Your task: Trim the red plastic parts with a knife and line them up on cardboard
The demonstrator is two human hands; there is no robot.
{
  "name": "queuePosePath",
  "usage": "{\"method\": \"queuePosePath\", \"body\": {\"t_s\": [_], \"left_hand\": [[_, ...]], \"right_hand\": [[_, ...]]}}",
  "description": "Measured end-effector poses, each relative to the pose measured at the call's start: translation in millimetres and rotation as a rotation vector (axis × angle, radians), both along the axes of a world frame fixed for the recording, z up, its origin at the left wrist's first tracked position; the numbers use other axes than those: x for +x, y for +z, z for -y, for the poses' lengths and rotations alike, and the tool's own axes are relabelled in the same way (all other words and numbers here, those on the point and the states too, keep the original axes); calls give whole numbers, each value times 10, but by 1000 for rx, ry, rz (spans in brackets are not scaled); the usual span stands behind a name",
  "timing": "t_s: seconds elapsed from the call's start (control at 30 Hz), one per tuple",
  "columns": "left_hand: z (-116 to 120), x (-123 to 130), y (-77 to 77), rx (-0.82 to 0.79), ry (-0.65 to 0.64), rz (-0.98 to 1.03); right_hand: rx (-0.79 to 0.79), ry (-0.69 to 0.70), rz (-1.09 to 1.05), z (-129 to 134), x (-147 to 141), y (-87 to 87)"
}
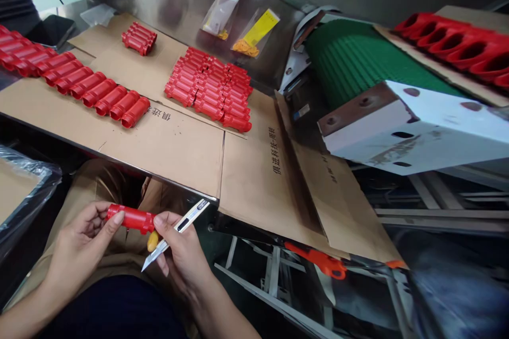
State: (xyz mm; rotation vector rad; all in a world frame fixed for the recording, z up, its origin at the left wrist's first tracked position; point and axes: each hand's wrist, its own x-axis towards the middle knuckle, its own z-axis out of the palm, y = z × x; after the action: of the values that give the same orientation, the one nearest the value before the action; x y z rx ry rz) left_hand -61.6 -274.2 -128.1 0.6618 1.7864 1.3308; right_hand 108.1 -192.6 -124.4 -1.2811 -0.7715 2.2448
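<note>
A red ribbed plastic tube (133, 219) lies nearly level above my lap. My left hand (87, 238) grips its left end, thumb on top. My right hand (181, 246) is closed around a utility knife (185, 223) with a pale handle, its blade pointing down and left. The right thumb and fingers also touch the tube's right end. A yellow finger cover (152, 241) shows on one right fingertip, just under the tube. On the cardboard-covered table ahead, a row of red tubes (95, 92) stretches to the left, and stacked red tubes (209, 87) stand farther right.
A smaller red stack (139, 38) sits at the back of the cardboard (167, 143). Two plastic bags (254, 34) hang on the metal panel. On the right is a green conveyor belt (350, 58) carrying red parts. An orange-handled tool (318, 260) juts out under the table edge.
</note>
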Motion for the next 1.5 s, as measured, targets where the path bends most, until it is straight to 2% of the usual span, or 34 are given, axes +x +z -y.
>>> {"method": "queuePosePath", "body": {"t_s": [0.1,0.27,0.37,0.43,0.47,0.5,0.53,0.63,0.67,0.7,0.73,0.87,0.97,1.07,1.23,1.37,1.5], "left_hand": [[-24,-12,4,-32,17,-30],[-54,13,-101,-13,25,-47],[-52,-4,-137,-50,-10,-52],[-50,-20,-144,-54,-29,35],[-52,-22,-143,-51,-36,109],[-55,-18,-140,-45,-41,196],[-61,-8,-131,-34,-42,289],[-83,39,-70,1,23,531],[-91,49,-39,11,59,587],[-98,51,-6,20,95,632],[-103,43,28,22,118,669],[-95,-51,110,10,129,753],[-66,-109,98,24,54,782],[-51,-111,78,35,13,778],[-77,-38,130,63,72,735],[-86,0,168,59,79,733],[-68,-14,140,45,70,717]], "right_hand": [[-47,-13,-20,10,-30,32],[-59,-1,-26,67,-73,-5],[-31,10,8,111,-73,-46],[45,28,56,160,-50,-79],[145,44,94,188,-34,-96],[313,59,147,216,-16,-115],[553,77,207,241,1,-133],[1429,184,360,264,48,-170],[1628,230,372,249,66,-168],[1725,277,356,224,88,-152],[1726,309,325,191,117,-122],[1454,272,211,53,275,87],[1463,224,119,27,349,187],[1500,208,16,59,338,160],[1489,191,-29,78,276,63],[1460,222,-48,59,262,60],[1423,234,-62,64,262,72]]}}
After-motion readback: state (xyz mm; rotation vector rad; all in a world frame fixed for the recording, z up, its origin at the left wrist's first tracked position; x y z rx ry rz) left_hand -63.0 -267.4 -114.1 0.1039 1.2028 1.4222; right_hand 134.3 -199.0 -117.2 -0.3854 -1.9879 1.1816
